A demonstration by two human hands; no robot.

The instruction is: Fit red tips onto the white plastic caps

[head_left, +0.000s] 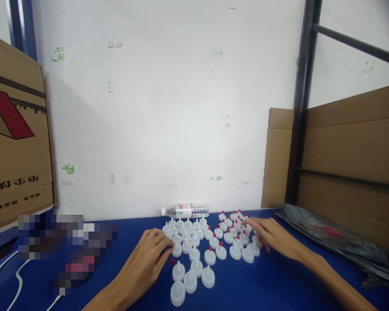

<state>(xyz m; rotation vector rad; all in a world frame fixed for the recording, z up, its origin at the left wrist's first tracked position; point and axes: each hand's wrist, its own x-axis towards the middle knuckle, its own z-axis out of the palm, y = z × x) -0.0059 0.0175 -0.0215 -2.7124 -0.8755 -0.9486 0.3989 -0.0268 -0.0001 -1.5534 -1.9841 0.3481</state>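
Note:
Several white plastic nozzle caps point(194, 254) stand in rows on the blue table point(266, 285); those on the right point(228, 236) carry small red tips, and a loose red tip point(173, 261) lies by my left fingers. My left hand point(149, 257) rests on the table with its fingers curled at the left edge of the caps, touching one; whether it pinches anything is unclear. My right hand point(272, 236) lies palm down, fingers stretched toward the red-tipped caps at the right rear.
A clear water bottle point(185, 211) lies on its side against the white wall behind the caps. Cardboard boxes stand at left point(16, 142) and right point(350, 164). A dark plastic bag point(337, 242) lies at right, white cables point(16, 276) at left.

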